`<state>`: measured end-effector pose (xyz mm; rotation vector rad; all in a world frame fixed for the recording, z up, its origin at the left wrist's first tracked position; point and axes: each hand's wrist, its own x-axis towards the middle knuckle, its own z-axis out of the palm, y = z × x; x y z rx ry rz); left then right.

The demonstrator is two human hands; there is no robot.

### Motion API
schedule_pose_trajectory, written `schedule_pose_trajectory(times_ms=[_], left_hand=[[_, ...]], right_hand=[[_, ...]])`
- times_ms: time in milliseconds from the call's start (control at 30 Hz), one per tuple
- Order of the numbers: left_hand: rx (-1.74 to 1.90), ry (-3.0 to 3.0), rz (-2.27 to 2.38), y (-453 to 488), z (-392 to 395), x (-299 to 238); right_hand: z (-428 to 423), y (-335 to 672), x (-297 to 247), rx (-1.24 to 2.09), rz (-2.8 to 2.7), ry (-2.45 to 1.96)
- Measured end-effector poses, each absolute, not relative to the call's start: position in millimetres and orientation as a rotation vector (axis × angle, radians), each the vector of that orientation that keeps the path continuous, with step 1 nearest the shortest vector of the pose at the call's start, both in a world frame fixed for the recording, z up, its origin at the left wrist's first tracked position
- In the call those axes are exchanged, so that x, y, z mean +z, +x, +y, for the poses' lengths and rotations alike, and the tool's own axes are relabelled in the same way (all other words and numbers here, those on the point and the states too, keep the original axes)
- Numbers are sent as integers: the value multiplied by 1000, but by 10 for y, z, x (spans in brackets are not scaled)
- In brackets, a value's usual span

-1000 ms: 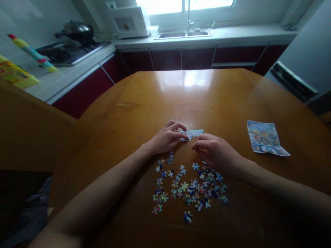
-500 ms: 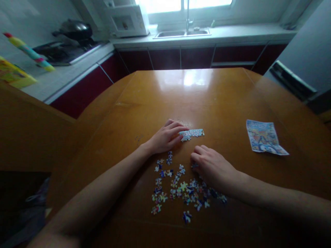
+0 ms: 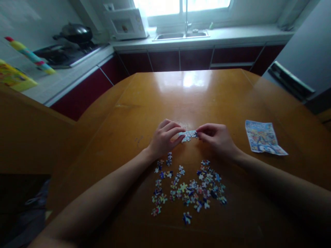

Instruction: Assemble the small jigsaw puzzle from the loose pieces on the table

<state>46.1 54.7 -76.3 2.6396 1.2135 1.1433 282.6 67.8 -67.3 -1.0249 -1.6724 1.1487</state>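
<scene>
A short joined strip of jigsaw pieces (image 3: 189,135) lies on the wooden table (image 3: 160,100). My left hand (image 3: 164,137) rests at the strip's left end, fingers curled and fingertips pressing on it. My right hand (image 3: 217,139) is at the strip's right end, fingers pinched together over it; whether a loose piece is under them is hidden. Several loose jigsaw pieces (image 3: 188,187) are scattered on the table just in front of both hands.
A printed picture sheet (image 3: 263,137) lies on the table to the right. Beyond the table are a counter with a sink (image 3: 181,34), a white microwave (image 3: 128,24), and a hob with a black pan (image 3: 74,32) at the left.
My right hand dropped down to the loose pieces half a second ago, then came back up to the right end of the joined strip. My left hand stayed on the strip.
</scene>
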Motion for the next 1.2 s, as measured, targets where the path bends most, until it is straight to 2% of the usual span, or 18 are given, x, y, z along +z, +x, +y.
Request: schedule_pose_trajectory(times_ms=[167,633,967,1200], left_hand=[[1152,2674,1210,523,479,-758],[1223,2737,1075,547,474,-716],[1222,2685,1051,537,479,-715],[1173,2648,1042,529,481,-722]], right_hand=[[662,2778,-827,1222,-1548,-985],[564,2715,-806,1211,-1626,-992],[723,2846,-794,578,-2095,-482],[724,2843,-770,450,-2177,-427]])
